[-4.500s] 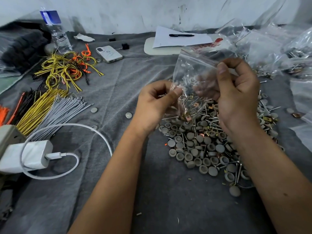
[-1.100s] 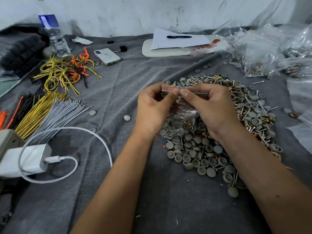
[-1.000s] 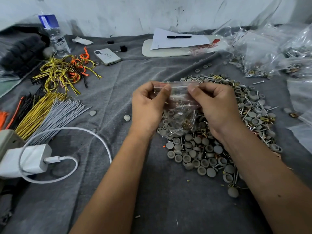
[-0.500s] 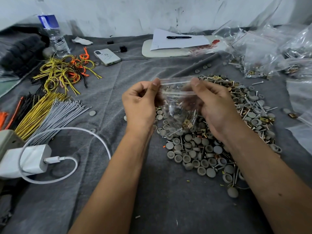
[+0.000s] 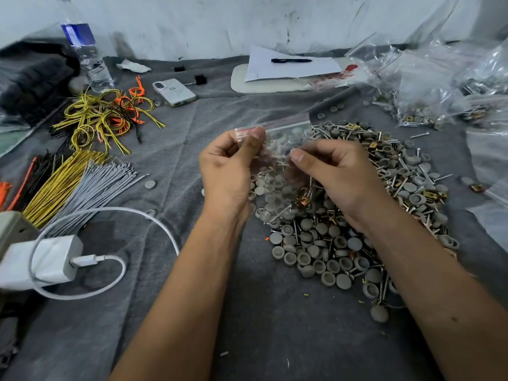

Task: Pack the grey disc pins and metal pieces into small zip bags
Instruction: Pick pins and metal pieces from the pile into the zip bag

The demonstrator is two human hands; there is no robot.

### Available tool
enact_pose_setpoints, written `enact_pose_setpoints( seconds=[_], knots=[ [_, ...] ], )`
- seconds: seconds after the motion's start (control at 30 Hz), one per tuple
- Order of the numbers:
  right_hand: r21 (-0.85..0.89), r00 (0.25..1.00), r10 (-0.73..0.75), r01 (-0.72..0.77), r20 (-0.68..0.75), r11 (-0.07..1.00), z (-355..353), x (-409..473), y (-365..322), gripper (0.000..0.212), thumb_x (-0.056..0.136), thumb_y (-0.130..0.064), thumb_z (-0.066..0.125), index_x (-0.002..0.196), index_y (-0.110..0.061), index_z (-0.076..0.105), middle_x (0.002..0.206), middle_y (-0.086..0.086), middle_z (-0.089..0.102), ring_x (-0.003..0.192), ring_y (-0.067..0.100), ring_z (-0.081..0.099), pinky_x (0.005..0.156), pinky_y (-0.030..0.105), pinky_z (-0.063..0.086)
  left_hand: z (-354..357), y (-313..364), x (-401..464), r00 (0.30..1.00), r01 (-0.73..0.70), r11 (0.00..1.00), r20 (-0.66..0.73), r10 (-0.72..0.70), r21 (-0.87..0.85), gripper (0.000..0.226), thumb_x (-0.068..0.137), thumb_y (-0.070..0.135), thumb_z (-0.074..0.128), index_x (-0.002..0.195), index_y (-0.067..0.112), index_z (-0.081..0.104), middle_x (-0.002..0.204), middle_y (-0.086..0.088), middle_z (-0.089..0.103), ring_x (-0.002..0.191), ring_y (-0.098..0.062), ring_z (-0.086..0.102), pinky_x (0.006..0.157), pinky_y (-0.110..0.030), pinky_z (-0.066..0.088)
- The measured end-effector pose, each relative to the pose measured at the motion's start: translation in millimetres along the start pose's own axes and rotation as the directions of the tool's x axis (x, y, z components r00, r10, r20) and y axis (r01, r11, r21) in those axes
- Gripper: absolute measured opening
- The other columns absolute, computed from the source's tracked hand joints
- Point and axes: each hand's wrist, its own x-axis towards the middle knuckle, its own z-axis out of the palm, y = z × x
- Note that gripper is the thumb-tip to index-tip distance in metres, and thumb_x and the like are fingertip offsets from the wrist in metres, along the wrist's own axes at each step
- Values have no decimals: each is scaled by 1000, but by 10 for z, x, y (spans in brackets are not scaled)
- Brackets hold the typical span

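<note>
A small clear zip bag (image 5: 283,149) with a red-lined top hangs over the table, with grey discs, pins and a brass piece in its lower part. My left hand (image 5: 228,166) pinches the bag's top left corner between thumb and forefinger. My right hand (image 5: 335,171) pinches the middle of the bag, lower than the left. Under and to the right of both hands lies a big pile of grey disc pins and metal pieces (image 5: 357,210) on the grey cloth (image 5: 247,312).
Filled clear bags (image 5: 428,86) are heaped at the back right. Bundles of yellow, grey and orange wires (image 5: 82,171) lie on the left, a white charger with cable (image 5: 46,259) at the near left. A phone (image 5: 174,92), water bottle (image 5: 85,53) and paper with pen (image 5: 288,66) lie behind.
Both hands held the bag's top edge between their fingertips; now my right hand has dropped to the bag's middle, and my left hand has shifted left to the corner.
</note>
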Motion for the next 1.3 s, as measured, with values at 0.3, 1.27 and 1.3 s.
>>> enact_pose_setpoints(
  seconds=[0.3,1.27,1.3],
  knots=[
    [-101,992,-68,78,103,992,48,-13,18,16,91,-11,76,90,-26,77,88,-5,79,85,12,76,76,22,59,30,-5,-46,994,85,996,69,-82,-39,5,80,10,83,78,11,78,79,-14,76,69,-24,71,67,-35,59],
    [-250,955,-225,174,-192,952,-29,35,8,7,94,-15,73,88,-17,77,77,-5,73,72,8,69,69,22,55,66,-23,-112,989,-18,993,150,1,113,10,83,6,79,77,14,79,76,-10,76,65,-19,71,61,-30,59],
    [-255,953,-230,177,-196,951,-25,30,6,8,95,-16,72,87,-17,76,77,-4,73,72,8,68,68,22,55,66,-18,-110,988,-3,995,152,-12,96,12,83,3,78,76,13,79,75,-10,76,64,-20,71,61,-31,60]
  ],
)
